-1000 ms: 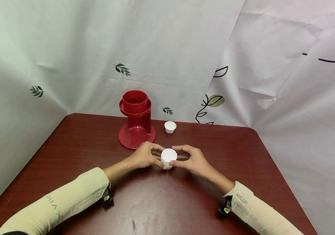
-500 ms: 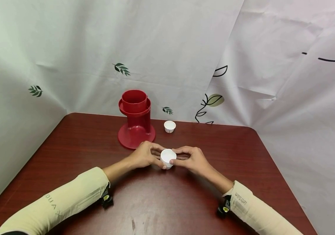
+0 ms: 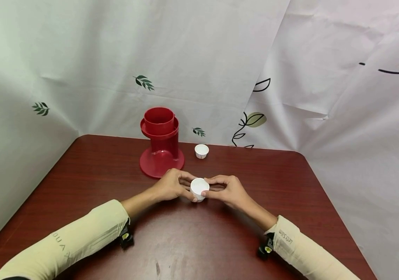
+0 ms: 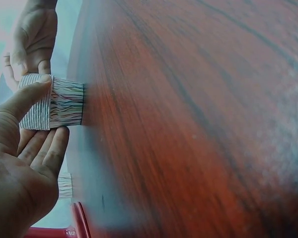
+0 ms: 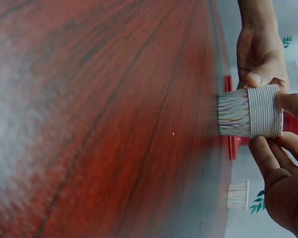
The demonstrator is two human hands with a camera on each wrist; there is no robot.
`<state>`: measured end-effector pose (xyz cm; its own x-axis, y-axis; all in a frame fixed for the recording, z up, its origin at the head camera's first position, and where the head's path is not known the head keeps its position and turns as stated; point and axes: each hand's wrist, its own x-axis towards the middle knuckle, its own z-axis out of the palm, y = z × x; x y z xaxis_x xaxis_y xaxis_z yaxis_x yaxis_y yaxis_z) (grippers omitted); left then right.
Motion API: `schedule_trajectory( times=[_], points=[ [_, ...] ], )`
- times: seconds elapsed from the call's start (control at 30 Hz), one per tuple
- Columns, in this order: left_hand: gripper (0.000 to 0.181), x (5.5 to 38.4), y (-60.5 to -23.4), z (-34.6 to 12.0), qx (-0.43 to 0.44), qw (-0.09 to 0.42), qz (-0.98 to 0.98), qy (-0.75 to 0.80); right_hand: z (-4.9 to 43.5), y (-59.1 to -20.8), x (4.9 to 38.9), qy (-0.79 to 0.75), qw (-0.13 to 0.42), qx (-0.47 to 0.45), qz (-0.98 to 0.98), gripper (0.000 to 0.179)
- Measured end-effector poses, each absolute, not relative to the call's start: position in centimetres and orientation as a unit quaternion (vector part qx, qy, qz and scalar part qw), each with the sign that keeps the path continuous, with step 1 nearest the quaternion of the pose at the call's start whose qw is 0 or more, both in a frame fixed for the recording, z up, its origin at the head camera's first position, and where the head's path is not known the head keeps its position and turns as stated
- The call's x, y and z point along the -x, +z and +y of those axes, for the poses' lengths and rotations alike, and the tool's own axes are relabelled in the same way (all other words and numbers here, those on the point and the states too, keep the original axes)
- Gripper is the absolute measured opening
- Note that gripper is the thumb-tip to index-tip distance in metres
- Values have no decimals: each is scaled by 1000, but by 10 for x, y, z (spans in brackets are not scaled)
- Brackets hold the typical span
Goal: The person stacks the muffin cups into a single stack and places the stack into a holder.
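Note:
A stack of nested white paper baking cups (image 3: 199, 187) stands upright near the middle of the table, its many rims close together above a side with colored wavy lines (image 4: 67, 108). From the left, my left hand (image 3: 172, 186) holds the stack, thumb in front and fingers behind. My right hand (image 3: 230, 192) grips it from the right in the same way, its thumb at the upper rims. In the right wrist view the base of the stack (image 5: 234, 113) is right at the tabletop. A single baking cup (image 3: 201, 151) stands farther back.
Behind my left hand a red plastic stand (image 3: 160, 136) with a round base and a cylinder top rises from the table. White cloth walls (image 3: 203, 58) with leaf prints border the dark red wooden table (image 3: 199, 245) at the back and sides.
Both hands keep hold of the cup stack in nearly the same place. The whole scene shifts very slightly left in the head view.

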<state>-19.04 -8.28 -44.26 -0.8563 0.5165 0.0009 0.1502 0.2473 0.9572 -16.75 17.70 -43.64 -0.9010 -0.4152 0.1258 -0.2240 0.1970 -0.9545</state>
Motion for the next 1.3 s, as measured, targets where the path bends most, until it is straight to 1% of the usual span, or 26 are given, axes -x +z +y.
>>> schedule_trajectory(
  times=[0.3,0.57,0.93,1.1,1.3],
  points=[
    [56,189,-441,-84,-215,157,775,573,176,-434,170,-589,91,197,778,43],
    [57,188,-441,-83,-209,160,773,577,180,-430,184,-555,89,214,799,41],
    [59,189,-439,-81,-204,161,774,577,188,-414,231,-504,47,165,846,50],
    [58,189,-439,-82,-203,162,776,574,188,-413,250,-478,32,152,865,53],
    [58,189,-439,-83,-204,161,777,573,183,-415,269,-455,17,140,879,53]
  ],
)
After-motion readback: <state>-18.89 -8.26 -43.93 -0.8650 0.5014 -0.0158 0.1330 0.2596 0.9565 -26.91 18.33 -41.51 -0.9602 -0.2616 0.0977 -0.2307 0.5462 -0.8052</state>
